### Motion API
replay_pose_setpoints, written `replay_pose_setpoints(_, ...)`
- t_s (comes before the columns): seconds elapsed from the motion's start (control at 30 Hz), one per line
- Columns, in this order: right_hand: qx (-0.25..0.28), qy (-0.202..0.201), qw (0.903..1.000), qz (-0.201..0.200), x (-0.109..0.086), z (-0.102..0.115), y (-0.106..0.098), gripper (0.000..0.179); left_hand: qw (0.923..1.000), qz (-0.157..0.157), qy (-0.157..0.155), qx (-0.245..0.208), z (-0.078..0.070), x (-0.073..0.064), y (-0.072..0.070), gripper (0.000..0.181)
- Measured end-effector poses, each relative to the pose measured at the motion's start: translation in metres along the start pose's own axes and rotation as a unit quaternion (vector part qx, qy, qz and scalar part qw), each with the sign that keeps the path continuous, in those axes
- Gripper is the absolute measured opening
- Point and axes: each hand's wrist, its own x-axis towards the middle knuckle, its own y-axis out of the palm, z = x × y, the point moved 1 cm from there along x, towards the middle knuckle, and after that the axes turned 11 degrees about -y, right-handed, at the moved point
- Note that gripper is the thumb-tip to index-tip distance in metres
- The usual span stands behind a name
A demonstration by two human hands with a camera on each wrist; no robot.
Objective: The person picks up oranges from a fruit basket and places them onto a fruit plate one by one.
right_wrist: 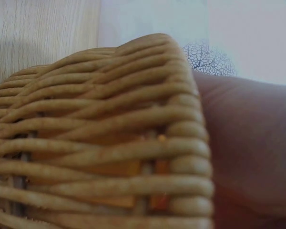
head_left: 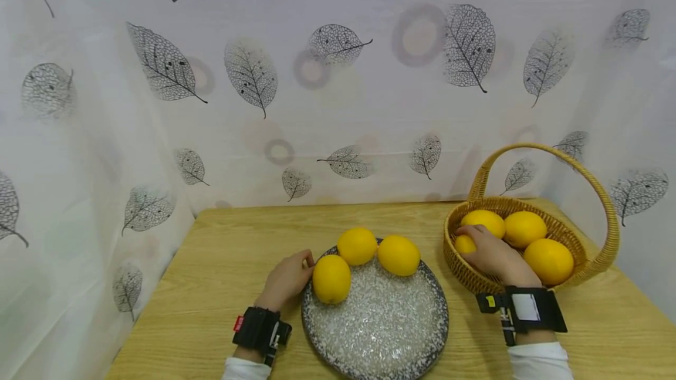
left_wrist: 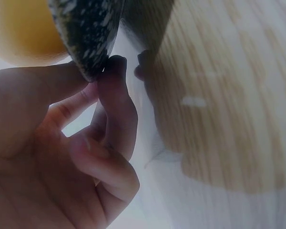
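My left hand (head_left: 287, 279) pinches the left rim of a speckled grey plate (head_left: 377, 327) between thumb and fingertip, seen close up in the left wrist view, where the plate's dark edge (left_wrist: 88, 43) shows. On the plate's far left part sit three yellow lemons (head_left: 331, 279). Over on the right, my right hand (head_left: 496, 258) reaches inside a wicker basket (head_left: 459, 268) and curls round a lemon (head_left: 465, 244) at its left side, partly covered by the fingers. In the right wrist view the woven wall (right_wrist: 100, 124) hides most of the hand and the lemon.
Several more lemons (head_left: 549, 261) lie in the basket around the right hand. The basket's tall handle (head_left: 549, 148) arches over it. Both stand on a wooden table (head_left: 222, 286), with a leaf-patterned curtain (head_left: 327, 116) behind and along the sides.
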Motion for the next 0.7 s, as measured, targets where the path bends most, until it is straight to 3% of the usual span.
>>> replay_pose_setpoints(0.7,-0.007,-0.013,0.9997,-0.019,-0.0052,0.0085,-0.0076,0.052,0.9999,0.011,-0.011,0.003,-0.0015,0.0005,-0.0003,0.011)
